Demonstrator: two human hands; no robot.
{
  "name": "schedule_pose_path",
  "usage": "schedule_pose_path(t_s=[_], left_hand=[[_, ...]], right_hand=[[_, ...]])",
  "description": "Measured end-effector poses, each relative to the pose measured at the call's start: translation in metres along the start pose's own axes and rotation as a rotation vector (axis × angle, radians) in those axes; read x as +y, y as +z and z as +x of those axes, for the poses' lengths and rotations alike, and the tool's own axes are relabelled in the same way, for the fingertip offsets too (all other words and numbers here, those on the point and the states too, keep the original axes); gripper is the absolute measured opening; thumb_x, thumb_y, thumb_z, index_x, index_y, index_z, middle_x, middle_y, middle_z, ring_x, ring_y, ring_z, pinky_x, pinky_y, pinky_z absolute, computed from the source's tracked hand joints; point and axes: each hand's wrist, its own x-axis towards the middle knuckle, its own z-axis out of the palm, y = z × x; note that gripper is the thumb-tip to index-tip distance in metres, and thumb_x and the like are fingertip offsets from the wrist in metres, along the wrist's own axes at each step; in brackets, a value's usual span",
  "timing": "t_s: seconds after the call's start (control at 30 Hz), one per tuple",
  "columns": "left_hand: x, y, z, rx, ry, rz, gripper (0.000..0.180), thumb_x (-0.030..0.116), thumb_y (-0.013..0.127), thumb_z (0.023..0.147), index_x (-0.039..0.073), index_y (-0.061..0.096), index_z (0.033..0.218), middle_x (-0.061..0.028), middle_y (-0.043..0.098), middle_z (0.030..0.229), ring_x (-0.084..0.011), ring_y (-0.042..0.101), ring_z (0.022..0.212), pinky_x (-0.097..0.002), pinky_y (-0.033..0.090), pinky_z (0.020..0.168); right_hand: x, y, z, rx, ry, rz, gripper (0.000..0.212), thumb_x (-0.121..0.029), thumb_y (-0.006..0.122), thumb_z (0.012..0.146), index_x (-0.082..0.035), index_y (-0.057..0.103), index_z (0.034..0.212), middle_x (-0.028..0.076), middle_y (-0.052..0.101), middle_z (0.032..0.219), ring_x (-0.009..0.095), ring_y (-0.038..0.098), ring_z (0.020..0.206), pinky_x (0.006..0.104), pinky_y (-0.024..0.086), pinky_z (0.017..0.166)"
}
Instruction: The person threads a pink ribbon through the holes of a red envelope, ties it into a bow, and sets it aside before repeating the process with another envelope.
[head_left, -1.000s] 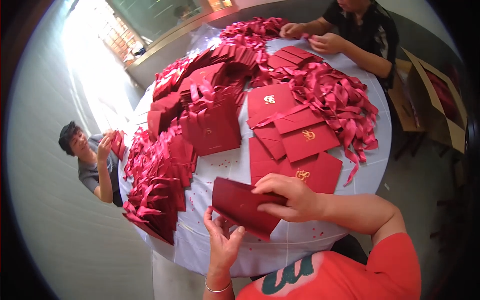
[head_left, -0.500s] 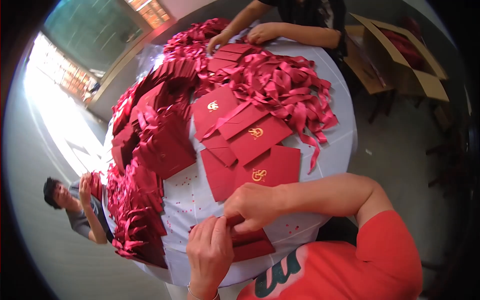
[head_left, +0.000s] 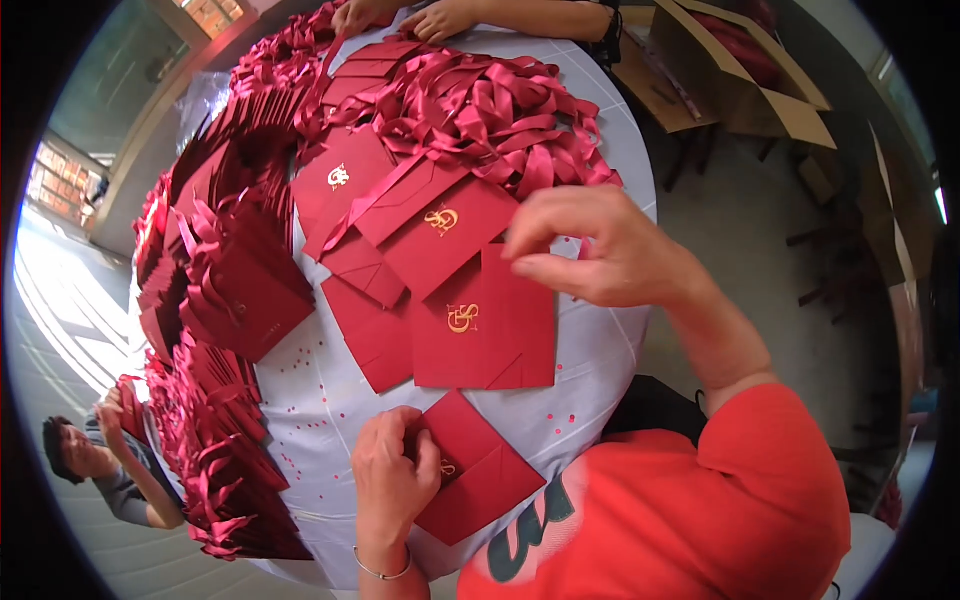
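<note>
A flat red paper gift bag [head_left: 480, 480] with a gold emblem lies at the table's near edge. My left hand [head_left: 395, 465] is closed at its left side, thumb over the emblem and the other fingers curled. Beyond it, to the right, my right hand [head_left: 605, 245] is raised over the corner of another red bag [head_left: 520, 340]. Its thumb and forefinger curve round to meet at the tips; whatever they pinch is too small to make out. More flat bags [head_left: 440, 225] with gold emblems overlap in the middle, below a heap of loose red ribbons [head_left: 500, 115].
Stacks of red bags with ribbon handles [head_left: 240, 280] line the left side of the white-covered round table [head_left: 345, 465]. Small red paper dots are scattered there. A co-worker's hands [head_left: 440, 18] are at the far edge; another person [head_left: 120, 460] sits left. An open carton [head_left: 790, 110] stands right.
My right hand has left the near bag and moved up and right, away from my left hand. The near bag now shows its emblem. The whole view has shifted.
</note>
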Motion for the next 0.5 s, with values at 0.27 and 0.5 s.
schedule_pose_path(t_s=[0.27, 0.5], left_hand=[[-0.009, -0.009, -0.013, -0.012, -0.206, -0.244, 0.016, 0.009, 0.075, 0.081, 0.002, 0.060, 0.084, -0.0145, 0.066, 0.071, -0.0327, 0.065, 0.062, -0.0383, 0.051, 0.057], [-0.014, -0.013, -0.005, 0.005, -0.354, -0.491, 0.017, 0.006, 0.069, 0.089, -0.003, 0.055, 0.086, -0.0027, 0.058, 0.063, -0.0040, 0.049, 0.059, -0.0242, 0.041, 0.051]], right_hand=[[0.031, 0.002, -0.069, -0.130, -0.043, -0.539, 0.019, -0.004, 0.076, 0.072, -0.003, 0.068, 0.089, 0.011, 0.066, 0.111, 0.033, 0.061, 0.108, 0.0433, 0.048, 0.096], [-0.013, 0.019, -0.043, -0.008, -0.129, -0.329, 0.018, 0.003, 0.076, 0.075, -0.004, 0.069, 0.090, 0.011, 0.066, 0.093, 0.029, 0.064, 0.090, 0.0387, 0.051, 0.080]])
